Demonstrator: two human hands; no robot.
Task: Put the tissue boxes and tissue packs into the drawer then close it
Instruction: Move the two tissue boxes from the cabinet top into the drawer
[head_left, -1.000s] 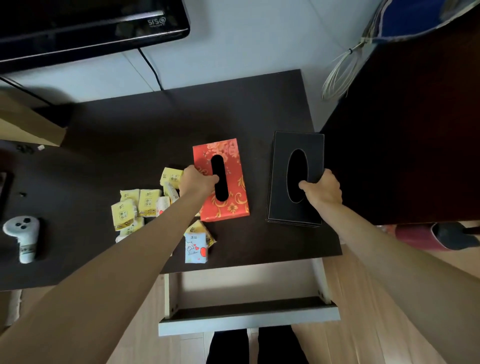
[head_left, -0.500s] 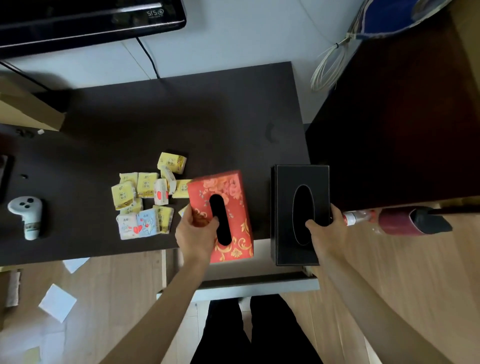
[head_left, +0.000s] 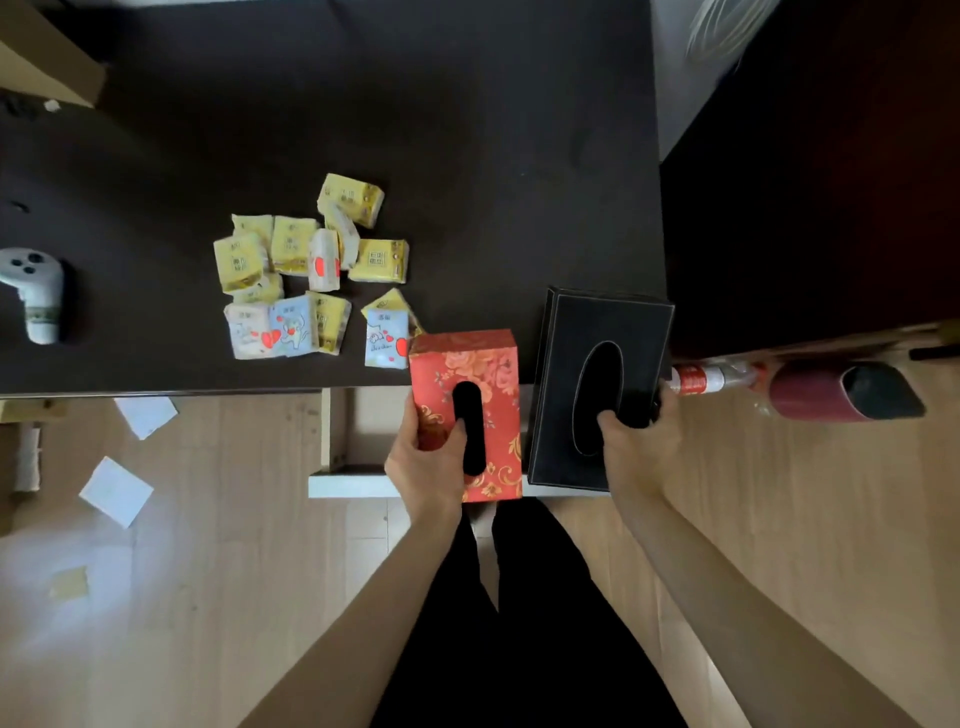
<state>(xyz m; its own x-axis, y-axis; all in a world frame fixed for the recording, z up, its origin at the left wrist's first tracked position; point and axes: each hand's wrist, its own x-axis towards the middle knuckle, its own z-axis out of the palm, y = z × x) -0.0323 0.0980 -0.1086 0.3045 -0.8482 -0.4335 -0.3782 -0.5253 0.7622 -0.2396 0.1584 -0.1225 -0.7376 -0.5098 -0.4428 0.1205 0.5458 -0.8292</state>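
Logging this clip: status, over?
Left hand holds red tissue box, right hand black tissue box, both over open drawer. Tissue packs on desk. Nothing blocking.

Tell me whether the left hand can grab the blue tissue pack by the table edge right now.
Probably not yet: the left hand is full, gripping the red tissue box. The blue tissue pack lies uncovered beside it.

Your dark table carries a loose cluster of tissue packs, mostly yellow, a few blue w/ red hearts, near its front edge. A white controller lies at far left, a cardboard box at the back-left corner. On the wood floor: paper scraps, possibly sticky notes.
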